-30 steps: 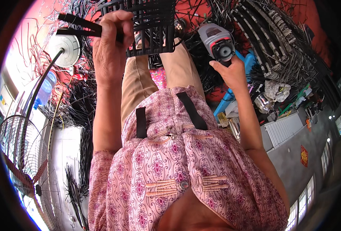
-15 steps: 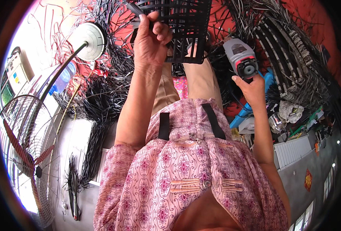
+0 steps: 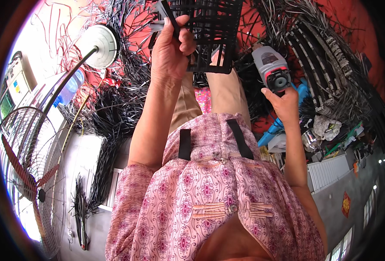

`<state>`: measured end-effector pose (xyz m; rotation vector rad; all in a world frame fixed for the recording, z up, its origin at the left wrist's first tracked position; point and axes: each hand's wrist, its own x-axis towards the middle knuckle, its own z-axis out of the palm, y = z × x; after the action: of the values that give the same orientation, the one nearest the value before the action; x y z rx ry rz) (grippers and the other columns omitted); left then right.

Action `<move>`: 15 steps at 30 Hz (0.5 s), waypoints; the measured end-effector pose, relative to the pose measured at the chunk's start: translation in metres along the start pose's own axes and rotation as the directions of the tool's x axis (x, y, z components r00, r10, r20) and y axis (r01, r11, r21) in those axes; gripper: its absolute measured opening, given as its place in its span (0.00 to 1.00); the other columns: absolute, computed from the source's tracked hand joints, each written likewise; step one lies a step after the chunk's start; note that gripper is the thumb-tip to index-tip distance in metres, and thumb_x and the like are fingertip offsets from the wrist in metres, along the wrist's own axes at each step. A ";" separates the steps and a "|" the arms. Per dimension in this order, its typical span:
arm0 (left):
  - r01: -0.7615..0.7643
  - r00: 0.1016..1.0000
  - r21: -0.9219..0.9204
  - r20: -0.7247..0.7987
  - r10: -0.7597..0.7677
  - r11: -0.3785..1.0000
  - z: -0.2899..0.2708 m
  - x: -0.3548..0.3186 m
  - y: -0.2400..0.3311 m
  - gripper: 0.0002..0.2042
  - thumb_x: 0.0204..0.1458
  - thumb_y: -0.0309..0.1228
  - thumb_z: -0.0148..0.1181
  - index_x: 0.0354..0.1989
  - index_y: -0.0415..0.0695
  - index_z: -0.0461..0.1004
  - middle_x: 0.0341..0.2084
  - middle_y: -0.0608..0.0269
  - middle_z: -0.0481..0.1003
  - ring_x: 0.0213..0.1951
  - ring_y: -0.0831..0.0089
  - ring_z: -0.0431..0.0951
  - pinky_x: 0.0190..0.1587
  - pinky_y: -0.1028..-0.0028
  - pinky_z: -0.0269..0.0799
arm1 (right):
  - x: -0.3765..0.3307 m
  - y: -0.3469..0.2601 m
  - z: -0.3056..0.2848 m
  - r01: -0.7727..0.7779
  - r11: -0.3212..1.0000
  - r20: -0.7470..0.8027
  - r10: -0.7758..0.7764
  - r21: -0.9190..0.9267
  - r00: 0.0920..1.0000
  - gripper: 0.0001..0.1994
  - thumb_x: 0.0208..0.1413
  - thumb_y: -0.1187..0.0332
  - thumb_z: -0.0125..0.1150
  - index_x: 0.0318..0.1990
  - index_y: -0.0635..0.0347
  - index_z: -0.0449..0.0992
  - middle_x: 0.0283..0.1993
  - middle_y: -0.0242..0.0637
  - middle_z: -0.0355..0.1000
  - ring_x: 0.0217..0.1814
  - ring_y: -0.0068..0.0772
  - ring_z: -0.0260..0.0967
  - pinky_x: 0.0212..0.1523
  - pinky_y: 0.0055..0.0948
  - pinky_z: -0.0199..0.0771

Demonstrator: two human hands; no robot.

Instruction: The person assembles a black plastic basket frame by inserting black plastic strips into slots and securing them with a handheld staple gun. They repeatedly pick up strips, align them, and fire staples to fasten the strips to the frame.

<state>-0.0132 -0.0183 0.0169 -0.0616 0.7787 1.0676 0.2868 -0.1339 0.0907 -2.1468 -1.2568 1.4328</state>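
My left hand (image 3: 170, 54) is closed, with the thumb and bent fingers pinching a flat black plastic strip (image 3: 170, 17) at the left side of a black woven basket (image 3: 214, 39). Openwork strips form the basket, which sits above my knees at the top of the view; its upper part is cut off. Out to the right, apart from the basket, my right hand (image 3: 286, 104) grips a grey-and-red handheld power tool (image 3: 270, 65). The tool's round dark end faces me, and most of its handle is hidden by my fingers.
Loose black strips (image 3: 118, 108) lie in heaps on the red floor (image 3: 344, 21). A floor fan (image 3: 40, 191) with a round base (image 3: 99, 45) stands at left. Bundled black-and-white woven pieces (image 3: 318, 65) and a blue object (image 3: 270, 132) are at right.
The strip in my left hand now points more upright, and the hand has turned slightly. The basket has shifted a little to the right. My right hand and the tool have barely moved.
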 end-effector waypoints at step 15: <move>-0.060 0.997 0.995 0.063 -0.033 0.080 0.021 -0.013 -0.001 0.12 0.57 0.37 0.66 0.39 0.39 0.81 0.22 0.62 0.77 0.23 0.77 0.76 0.29 0.74 0.71 | -0.014 0.007 -0.002 0.090 0.996 0.010 -0.090 0.022 0.996 0.22 0.44 0.74 0.71 0.50 0.62 0.77 0.41 0.42 0.81 0.43 0.34 0.81 0.44 0.31 0.78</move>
<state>-0.0043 -0.0204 0.0399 1.2359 1.3287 0.2935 0.2898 -0.1483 0.0959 -2.0438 -1.3179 1.4164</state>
